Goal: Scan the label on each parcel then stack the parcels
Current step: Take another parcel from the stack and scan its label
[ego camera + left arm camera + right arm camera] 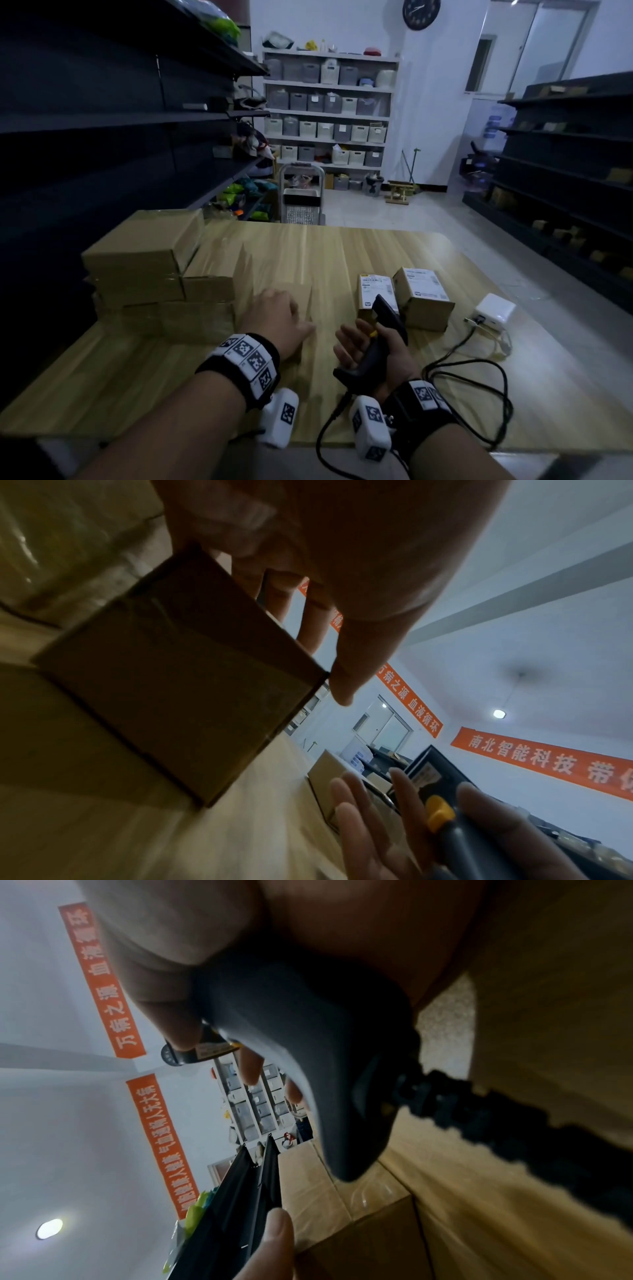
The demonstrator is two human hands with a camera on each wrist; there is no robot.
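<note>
A small plain cardboard parcel (298, 297) (178, 674) stands on the wooden table (342, 253), just right of a stack of brown parcels (147, 267). My left hand (279, 313) (308, 647) grips it from above, fingers down its far side and thumb at the near corner. My right hand (368, 342) (219, 1031) holds a dark barcode scanner (385, 334) (308, 1042) (455, 831) with a yellow trigger, the fingers loosely spread. Its head points towards two labelled parcels (376, 291) (423, 296) standing side by side.
The scanner's black cable (479, 387) loops over the table's right front. A white adapter (495, 310) lies at the right edge. Dark shelving (102, 120) stands close behind the stack on the left, and more shelving (565, 171) is on the right.
</note>
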